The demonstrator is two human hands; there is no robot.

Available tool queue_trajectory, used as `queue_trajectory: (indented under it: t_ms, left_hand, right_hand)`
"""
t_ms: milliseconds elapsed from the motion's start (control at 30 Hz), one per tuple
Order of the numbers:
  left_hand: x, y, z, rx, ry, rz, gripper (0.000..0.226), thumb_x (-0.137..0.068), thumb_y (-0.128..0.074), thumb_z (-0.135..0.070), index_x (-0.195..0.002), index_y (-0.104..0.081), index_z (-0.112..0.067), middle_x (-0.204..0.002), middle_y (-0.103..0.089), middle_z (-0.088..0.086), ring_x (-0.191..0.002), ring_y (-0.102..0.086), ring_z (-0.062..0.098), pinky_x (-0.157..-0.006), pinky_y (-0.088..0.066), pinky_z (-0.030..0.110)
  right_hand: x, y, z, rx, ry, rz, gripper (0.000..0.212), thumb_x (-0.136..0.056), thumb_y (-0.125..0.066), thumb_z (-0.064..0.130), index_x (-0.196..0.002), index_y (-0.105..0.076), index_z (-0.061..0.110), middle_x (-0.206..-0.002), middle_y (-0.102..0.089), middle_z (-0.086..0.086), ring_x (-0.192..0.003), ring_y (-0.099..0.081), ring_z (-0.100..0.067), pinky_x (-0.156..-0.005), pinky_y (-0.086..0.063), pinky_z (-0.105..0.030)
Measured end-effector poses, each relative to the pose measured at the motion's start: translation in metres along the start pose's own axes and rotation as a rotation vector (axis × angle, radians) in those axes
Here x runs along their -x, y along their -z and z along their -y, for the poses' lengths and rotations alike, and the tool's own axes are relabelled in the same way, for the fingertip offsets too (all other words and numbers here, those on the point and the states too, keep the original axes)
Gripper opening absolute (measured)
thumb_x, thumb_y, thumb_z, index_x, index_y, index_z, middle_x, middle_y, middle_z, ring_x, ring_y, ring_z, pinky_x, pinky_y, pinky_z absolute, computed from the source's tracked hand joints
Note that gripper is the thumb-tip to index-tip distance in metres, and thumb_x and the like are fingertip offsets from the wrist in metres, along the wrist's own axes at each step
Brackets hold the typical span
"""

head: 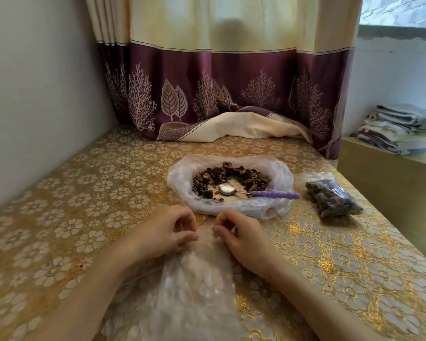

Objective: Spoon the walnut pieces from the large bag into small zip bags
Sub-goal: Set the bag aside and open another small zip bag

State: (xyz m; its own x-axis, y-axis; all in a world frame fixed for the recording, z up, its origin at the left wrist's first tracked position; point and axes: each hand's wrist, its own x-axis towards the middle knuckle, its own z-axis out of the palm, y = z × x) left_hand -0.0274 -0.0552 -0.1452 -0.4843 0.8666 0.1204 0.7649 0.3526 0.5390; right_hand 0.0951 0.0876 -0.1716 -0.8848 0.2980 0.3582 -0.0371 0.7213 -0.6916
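Pinching empty zip bag [194, 279] mouth between both hands' fingers [182, 238]

Just two bare forearms coming in from the bottom, no sleeves showing. Left hand [169, 230] and right hand [241, 236] are bare too, slim fingers, short nails.

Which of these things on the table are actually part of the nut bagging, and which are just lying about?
Part of the job:
large bag of walnut pieces
purple-handled spoon resting in it
clear small bag, pinched at its top by left hand and right hand
filled zip bag

Just lying about:
curtain
folded towels
patterned tablecloth
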Motion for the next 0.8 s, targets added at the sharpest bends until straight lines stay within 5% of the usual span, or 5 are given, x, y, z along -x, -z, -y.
queue_trajectory:
  t_ms: [133,333,467,600,800]
  left_hand:
    - [0.004,0.004,-0.013,-0.03,-0.162,-0.461,0.011,-0.075,-0.073,-0.011,-0.077,-0.063,-0.014,-0.073,-0.06,-0.006,-0.068,-0.053,0.0,-0.069,-0.041,0.007]
    - [0.011,0.017,-0.022,-0.132,-0.363,-1.141,0.007,-0.084,-0.06,-0.003,-0.087,-0.059,0.003,-0.084,-0.054,0.006,-0.072,-0.045,0.007,-0.074,-0.043,0.008]
    - [0.007,0.0,-0.028,-0.257,-0.503,-0.993,0.012,-0.085,-0.059,-0.004,-0.097,-0.057,-0.003,-0.096,-0.055,0.006,-0.087,-0.05,0.013,-0.086,-0.044,0.017]
    - [0.003,-0.026,-0.041,-0.223,-0.59,-0.755,0.019,-0.087,-0.059,-0.015,-0.098,-0.067,-0.001,-0.096,-0.065,0.006,-0.09,-0.056,0.01,-0.082,-0.049,0.024]
    - [0.006,-0.027,-0.044,0.11,-0.483,-0.621,0.019,-0.086,-0.06,-0.027,-0.09,-0.071,-0.012,-0.088,-0.067,-0.006,-0.083,-0.062,0.0,-0.073,-0.052,0.023]
  right_hand:
    - [0.001,0.005,0.004,-0.331,-0.056,-0.18,0.003,-0.09,-0.059,0.014,-0.088,-0.057,0.015,-0.078,-0.063,-0.001,-0.065,-0.057,-0.008,-0.061,-0.048,-0.023]
    - [0.003,0.018,0.016,-0.473,0.0,-0.495,0.023,-0.081,-0.055,0.038,-0.079,-0.059,0.015,-0.065,-0.053,0.009,-0.055,-0.044,-0.009,-0.052,-0.038,-0.021]
    - [0.004,0.014,0.023,-0.292,0.104,-0.474,0.025,-0.082,-0.057,0.038,-0.078,-0.069,0.016,-0.077,-0.06,0.0,-0.066,-0.05,-0.008,-0.059,-0.039,-0.015]
    - [0.006,0.014,0.026,-0.658,-0.032,-0.268,0.028,-0.075,-0.061,0.048,-0.078,-0.074,0.023,-0.07,-0.067,0.001,-0.061,-0.059,-0.008,-0.057,-0.048,-0.02]
    - [0.007,0.02,0.018,-0.841,-0.124,-0.223,0.017,-0.073,-0.068,0.028,-0.077,-0.077,0.015,-0.068,-0.07,-0.006,-0.063,-0.064,-0.013,-0.059,-0.051,-0.018]
